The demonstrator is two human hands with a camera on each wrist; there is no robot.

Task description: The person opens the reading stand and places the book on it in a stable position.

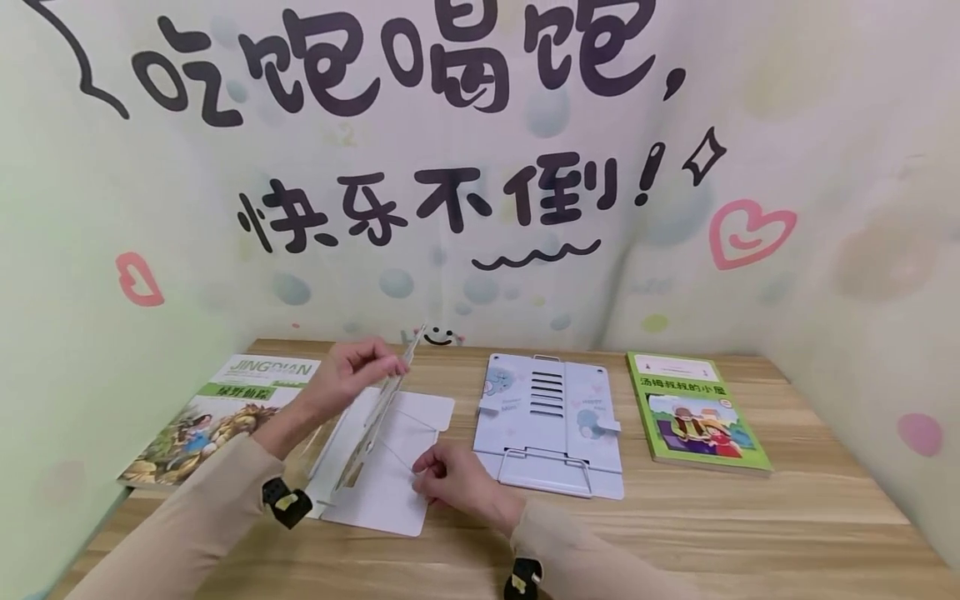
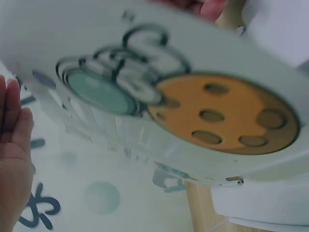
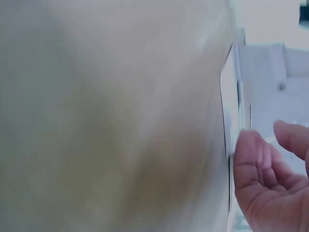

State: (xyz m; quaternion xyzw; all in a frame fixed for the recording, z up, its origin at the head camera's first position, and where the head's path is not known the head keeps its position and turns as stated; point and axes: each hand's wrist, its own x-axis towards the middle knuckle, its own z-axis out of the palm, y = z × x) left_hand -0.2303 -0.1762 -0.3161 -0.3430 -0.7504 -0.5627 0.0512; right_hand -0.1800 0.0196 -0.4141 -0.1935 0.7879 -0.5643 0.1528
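Observation:
A white folding book stand [image 1: 390, 508] lies on the table with its hinged panel [image 2: 111, 38] raised at a steep tilt. The panel's face carries a cartoon with an orange cookie-like disc. At the panel's upper edge is my left hand [image 1: 356, 379], fingertips right against it; in the left wrist view its fingers look extended. My right hand [image 1: 457, 479] is over the right side of the base, fingers loosely bent by the end of a thin wire support. In the right wrist view a gap shows between thumb and fingers. Part of the base is hidden behind the raised panel.
A second white book stand [image 1: 558, 425] lies flat to the right, its wire ledge at the front. Further right is a green picture book [image 1: 701, 412]. Another book [image 1: 225, 417] lies at the left, partly behind my left arm. A printed cloth wall [image 1: 480, 308] borders the table's back.

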